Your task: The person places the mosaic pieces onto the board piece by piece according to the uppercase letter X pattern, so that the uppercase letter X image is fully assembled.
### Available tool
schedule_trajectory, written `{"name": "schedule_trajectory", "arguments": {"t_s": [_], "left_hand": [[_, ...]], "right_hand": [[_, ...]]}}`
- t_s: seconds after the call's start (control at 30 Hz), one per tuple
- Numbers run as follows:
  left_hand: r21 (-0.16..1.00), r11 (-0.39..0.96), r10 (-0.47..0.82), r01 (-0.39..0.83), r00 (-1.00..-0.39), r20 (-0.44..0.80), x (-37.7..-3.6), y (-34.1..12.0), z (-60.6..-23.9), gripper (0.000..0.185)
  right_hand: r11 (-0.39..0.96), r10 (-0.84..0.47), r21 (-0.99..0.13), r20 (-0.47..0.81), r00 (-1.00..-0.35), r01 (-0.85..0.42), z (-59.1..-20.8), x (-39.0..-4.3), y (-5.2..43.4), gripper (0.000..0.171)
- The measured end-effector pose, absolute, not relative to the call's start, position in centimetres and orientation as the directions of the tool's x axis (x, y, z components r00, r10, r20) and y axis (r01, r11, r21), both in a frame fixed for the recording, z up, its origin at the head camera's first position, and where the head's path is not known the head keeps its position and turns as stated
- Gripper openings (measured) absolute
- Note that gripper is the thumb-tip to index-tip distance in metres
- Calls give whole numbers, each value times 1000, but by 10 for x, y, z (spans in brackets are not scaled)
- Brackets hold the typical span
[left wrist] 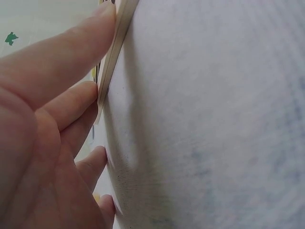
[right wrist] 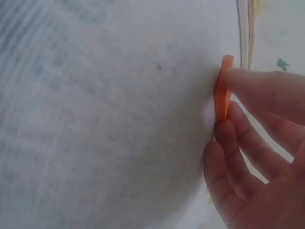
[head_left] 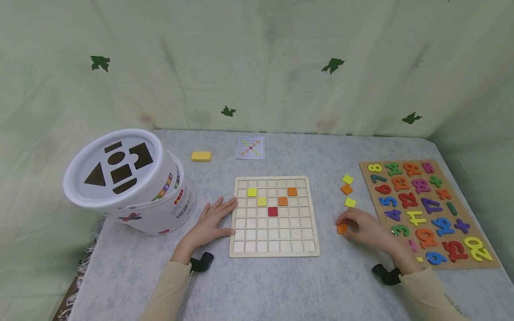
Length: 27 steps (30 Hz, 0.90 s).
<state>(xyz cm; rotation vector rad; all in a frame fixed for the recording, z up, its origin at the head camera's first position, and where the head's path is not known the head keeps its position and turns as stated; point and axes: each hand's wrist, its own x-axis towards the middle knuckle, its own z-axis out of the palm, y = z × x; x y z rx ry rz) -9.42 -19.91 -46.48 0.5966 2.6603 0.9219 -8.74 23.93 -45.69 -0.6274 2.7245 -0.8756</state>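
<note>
The right hand [head_left: 363, 229] pinches a tile [head_left: 341, 228] on the table [head_left: 281, 285]. The grid board [head_left: 274, 217] lies left of it, three tiles behind, the number puzzle [head_left: 427, 211] right.

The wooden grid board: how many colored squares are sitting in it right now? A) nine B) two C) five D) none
C: the wooden grid board holds two yellow squares, two orange squares and one red square, five in all.
</note>
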Motion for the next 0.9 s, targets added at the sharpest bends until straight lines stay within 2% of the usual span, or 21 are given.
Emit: {"name": "schedule_trajectory", "arguments": {"t_s": [0.2,0.5,0.9], "left_hand": [[647,698,474,309,-876,-93,-94,-198,-463,78],[647,698,474,307,-876,-95,-94,-198,-463,77],[650,693,474,311,-876,-87,-93,-198,-461,77]], "right_hand": [[743,-435,-598,-89,-896,-302,-457,-89,233,26],[690,-487,-626,-32,-873,-362,-446,-100,199,24],[565,-630,-674,20,-776,-476,-440,-114,130,23]]}}
